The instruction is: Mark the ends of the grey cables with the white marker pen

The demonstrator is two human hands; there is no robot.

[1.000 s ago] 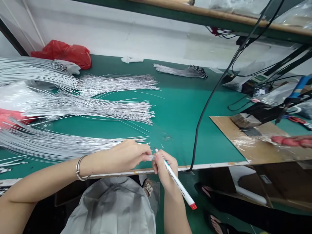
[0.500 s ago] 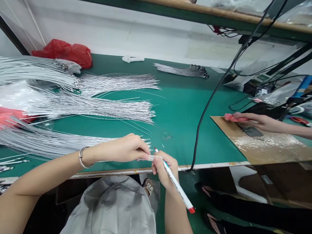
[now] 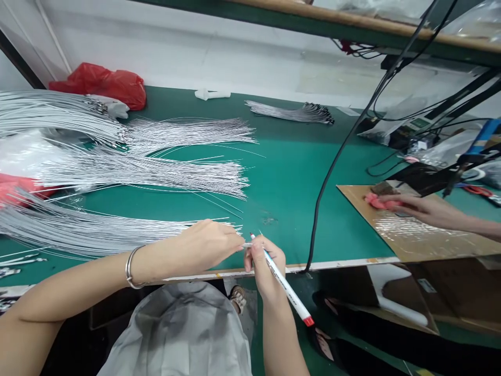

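Note:
My left hand (image 3: pixel 213 241) is closed in a pinch on a few thin silvery wires (image 3: pixel 247 245). They bridge the small gap to my right hand (image 3: pixel 270 269), whose thumb and fingers press near the same wire ends. Across that right hand lies a white marker pen (image 3: pixel 287 293), gripped with its dark red tip up by the fingers and its red end pointing down toward me. How many wires I hold is hidden by the fingers. Just behind my left hand, a bundle of grey wires (image 3: pixel 117 230) lies along the green table (image 3: pixel 289 172).
Two more wire bundles (image 3: pixel 188 169) spread at the left, near a red plastic bag (image 3: pixel 105 86). A short dark-ended bundle (image 3: pixel 289 111) rests at the back. A black cable (image 3: pixel 332 172) hangs to the table edge. At right, another person's hand (image 3: pixel 426 209) holds pink cloth over cardboard (image 3: pixel 442 240).
My left hand has shifted slightly right, and less wire shows between my hands. The other person's hand has moved the pink cloth slightly toward the near side of the cardboard.

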